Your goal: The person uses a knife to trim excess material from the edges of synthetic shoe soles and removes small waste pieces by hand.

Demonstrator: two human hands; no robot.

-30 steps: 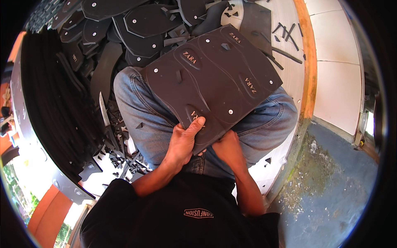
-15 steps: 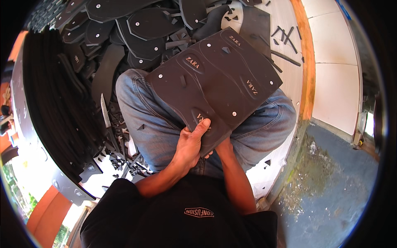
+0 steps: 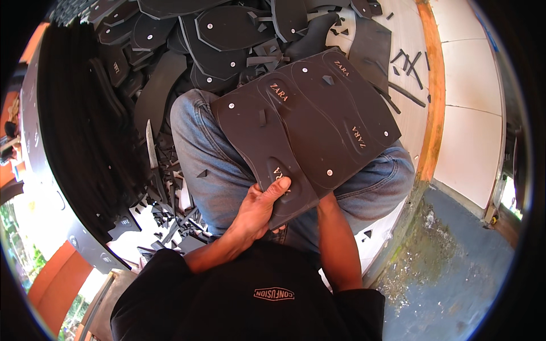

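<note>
A large flat black rubber sheet (image 3: 307, 125), pressed with shoe-sole outlines and dotted with small pale rivet marks, lies tilted across the person's blue denim-clad thighs (image 3: 216, 170). The left hand (image 3: 259, 207) grips the sheet's near edge, thumb on the top face over a sole outline, fingers curled beneath. The right hand is hidden under the sheet's near edge; only the forearm (image 3: 335, 238) shows, so its finger state cannot be told. Beyond the sheet's far edge, a heap of cut black sole-shaped pieces (image 3: 227, 28) covers the floor. Left of the thighs stands a tall stack of black sheets on edge (image 3: 85, 131), with small black offcuts (image 3: 170, 216) scattered beside it. To the right runs an orange strip (image 3: 435, 96) bordering white tiles (image 3: 466, 148).
</note>
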